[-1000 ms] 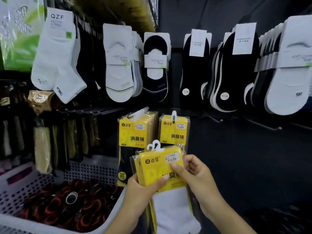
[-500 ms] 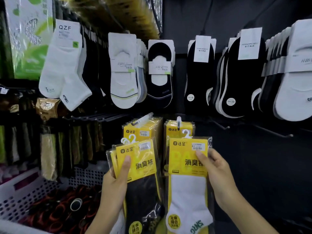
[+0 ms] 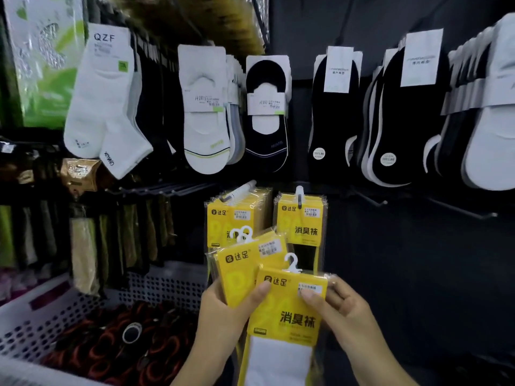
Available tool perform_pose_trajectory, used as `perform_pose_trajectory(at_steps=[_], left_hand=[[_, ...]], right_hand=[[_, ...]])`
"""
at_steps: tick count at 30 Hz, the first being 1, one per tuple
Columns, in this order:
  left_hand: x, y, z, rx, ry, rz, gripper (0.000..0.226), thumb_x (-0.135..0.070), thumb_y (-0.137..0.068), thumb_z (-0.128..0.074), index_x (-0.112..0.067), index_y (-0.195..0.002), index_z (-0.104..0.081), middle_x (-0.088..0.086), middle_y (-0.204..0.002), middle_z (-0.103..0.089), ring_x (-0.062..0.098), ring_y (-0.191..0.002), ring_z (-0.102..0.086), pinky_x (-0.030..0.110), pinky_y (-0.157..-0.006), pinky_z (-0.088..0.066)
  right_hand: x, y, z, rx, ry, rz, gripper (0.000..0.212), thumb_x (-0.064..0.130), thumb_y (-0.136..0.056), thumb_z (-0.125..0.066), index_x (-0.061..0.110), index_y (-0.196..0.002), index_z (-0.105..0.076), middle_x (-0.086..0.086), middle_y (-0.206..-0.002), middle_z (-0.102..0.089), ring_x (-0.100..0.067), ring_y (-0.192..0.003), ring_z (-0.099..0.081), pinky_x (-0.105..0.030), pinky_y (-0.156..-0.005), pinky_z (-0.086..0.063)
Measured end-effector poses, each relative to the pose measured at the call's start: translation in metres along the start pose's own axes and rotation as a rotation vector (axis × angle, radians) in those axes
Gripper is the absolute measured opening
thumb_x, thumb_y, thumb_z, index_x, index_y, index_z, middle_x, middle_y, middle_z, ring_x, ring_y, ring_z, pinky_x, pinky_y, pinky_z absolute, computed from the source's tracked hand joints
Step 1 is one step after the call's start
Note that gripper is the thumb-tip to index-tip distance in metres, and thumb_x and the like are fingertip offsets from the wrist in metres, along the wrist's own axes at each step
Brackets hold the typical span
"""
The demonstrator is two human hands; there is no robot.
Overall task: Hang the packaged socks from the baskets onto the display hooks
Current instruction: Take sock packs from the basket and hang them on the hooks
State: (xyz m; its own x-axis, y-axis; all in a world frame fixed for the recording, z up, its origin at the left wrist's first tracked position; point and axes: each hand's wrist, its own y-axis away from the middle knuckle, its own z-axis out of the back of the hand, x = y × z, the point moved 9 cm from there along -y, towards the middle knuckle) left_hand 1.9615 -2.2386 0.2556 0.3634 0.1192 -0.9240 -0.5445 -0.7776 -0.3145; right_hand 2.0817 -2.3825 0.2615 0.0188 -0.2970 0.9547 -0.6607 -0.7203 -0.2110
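1. Change: half a second back the right hand [image 3: 342, 310] held the white-sock pack [image 3: 289, 310] up and apart from the other hand's load. Now that pack sits lower, and its left edge overlaps the stack of yellow packs [image 3: 237, 263] in the left hand [image 3: 223, 316].
2. Right hand: thumb and fingers pinch the pack's upper right corner, by the price sticker. It is grasping, not released.
3. Left hand: fingers are curled behind the stack and grip it. The thumb reaches forward onto the white-sock pack's top left corner, so both hands touch that pack.
4. The pack's white plastic hanger [image 3: 291, 262] points up just above and left of the right hand. It is free and on no hook.
5. Above both hands are two rows of hung yellow packs [image 3: 302, 221]. One row is straight above, the other on the white display hook [image 3: 242, 189] up-left. Bare dark hooks [image 3: 370, 197] stand up and to the right of the right hand.
6. The perforated basket [image 3: 167, 282] lies to the left of the left hand and lower. Its contents are dark and red-ringed, and cannot be identified.
7. Reading: the pack came off the stack, went up towards the hook, then came back down unhung. This is likely a regrip, or a check of which row it belongs to. Hanging this pack is not yet done, and the stack waits behind it.
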Motion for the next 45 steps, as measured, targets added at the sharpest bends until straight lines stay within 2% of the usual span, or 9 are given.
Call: perform_pose_trajectory(at_steps=[3,7,14,20,23,31,36,40,45], left_hand=[[-0.002,0.002,-0.006,0.041,-0.045,-0.04,0.037,-0.034,-0.048,-0.086,-0.039,-0.083,-0.073,-0.006,-0.083,-0.076,0.012,-0.075,-0.073,0.018,-0.055,-0.055],[-0.002,0.004,-0.01,0.073,-0.08,-0.066,0.044,-0.046,-0.044,-0.09,-0.041,-0.085,-0.073,-0.009,-0.085,-0.076,0.01,-0.077,-0.073,0.017,-0.057,-0.055],[0.005,0.006,-0.021,0.14,-0.098,-0.057,0.05,-0.044,-0.041,-0.086,-0.023,-0.085,-0.072,-0.006,-0.087,-0.076,0.012,-0.078,-0.073,0.018,-0.057,-0.055],[0.005,0.009,-0.026,0.213,-0.091,-0.018,0.043,-0.037,-0.046,-0.089,-0.035,-0.087,-0.073,-0.006,-0.089,-0.076,0.013,-0.08,-0.073,0.019,-0.059,-0.056],[0.009,0.009,-0.023,0.231,-0.078,0.028,0.045,-0.04,-0.047,-0.092,-0.032,-0.087,-0.073,-0.004,-0.091,-0.076,0.014,-0.08,-0.073,0.019,-0.059,-0.056],[0.01,0.006,-0.014,0.159,-0.019,0.056,0.037,-0.041,-0.052,-0.083,-0.032,-0.087,-0.074,-0.004,-0.091,-0.076,0.014,-0.081,-0.073,0.018,-0.059,-0.056],[0.011,0.004,-0.009,0.103,0.033,0.063,0.037,-0.043,-0.052,-0.082,-0.033,-0.087,-0.075,-0.003,-0.092,-0.076,0.016,-0.083,-0.073,0.021,-0.06,-0.057],[0.009,0.003,-0.001,0.033,0.058,0.049,0.032,-0.049,-0.056,-0.075,-0.033,-0.084,-0.076,-0.008,-0.09,-0.076,0.009,-0.08,-0.073,0.015,-0.058,-0.054],[-0.006,-0.003,0.023,-0.114,-0.059,-0.034,0.036,-0.056,-0.066,-0.06,-0.032,-0.091,-0.069,-0.023,-0.086,-0.073,-0.006,-0.079,-0.068,0.005,-0.058,-0.049]], right_hand=[[0.026,-0.001,0.006,0.027,0.128,0.087,0.038,0.035,-0.065,-0.071,0.017,-0.098,-0.068,-0.002,-0.091,-0.075,-0.014,-0.083,-0.072,-0.015,-0.061,-0.053],[0.049,-0.002,0.004,0.097,0.285,0.192,0.02,0.032,-0.07,-0.071,0.019,-0.085,-0.074,-0.003,-0.086,-0.075,-0.013,-0.082,-0.071,-0.014,-0.064,-0.051],[0.053,0.0,0.008,0.134,0.479,0.229,0.014,0.036,-0.072,-0.069,0.022,-0.073,-0.074,0.0,-0.08,-0.072,-0.013,-0.076,-0.068,-0.021,-0.065,-0.055],[0.03,0.002,0.017,0.044,0.256,0.088,0.019,0.035,-0.068,-0.071,0.016,-0.071,-0.075,-0.003,-0.081,-0.074,-0.01,-0.073,-0.07,-0.013,-0.057,-0.05],[0.023,0.003,0.015,0.049,0.191,0.04,0.017,0.035,-0.068,-0.072,0.018,-0.071,-0.076,-0.002,-0.081,-0.074,-0.01,-0.072,-0.07,-0.012,-0.057,-0.05],[0.031,-0.004,0.006,0.075,0.222,0.084,0.014,0.033,-0.071,-0.069,0.019,-0.07,-0.073,-0.004,-0.078,-0.074,-0.011,-0.07,-0.069,-0.016,-0.058,-0.052],[0.024,-0.005,0.009,0.046,0.207,0.072,0.03,0.036,-0.069,-0.07,0.016,-0.091,-0.07,-0.006,-0.09,-0.074,-0.015,-0.081,-0.071,-0.02,-0.064,-0.054],[0.0,0.002,0.006,0.115,0.197,-0.033,0.036,0.032,-0.071,-0.071,0.016,-0.103,-0.07,0.001,-0.096,-0.076,-0.012,-0.089,-0.072,-0.014,-0.067,-0.054],[0.016,-0.014,0.035,-0.119,0.034,0.035,0.03,0.028,-0.079,-0.066,0.013,-0.105,-0.067,-0.005,-0.096,-0.076,-0.02,-0.089,-0.073,-0.026,-0.069,-0.06]])
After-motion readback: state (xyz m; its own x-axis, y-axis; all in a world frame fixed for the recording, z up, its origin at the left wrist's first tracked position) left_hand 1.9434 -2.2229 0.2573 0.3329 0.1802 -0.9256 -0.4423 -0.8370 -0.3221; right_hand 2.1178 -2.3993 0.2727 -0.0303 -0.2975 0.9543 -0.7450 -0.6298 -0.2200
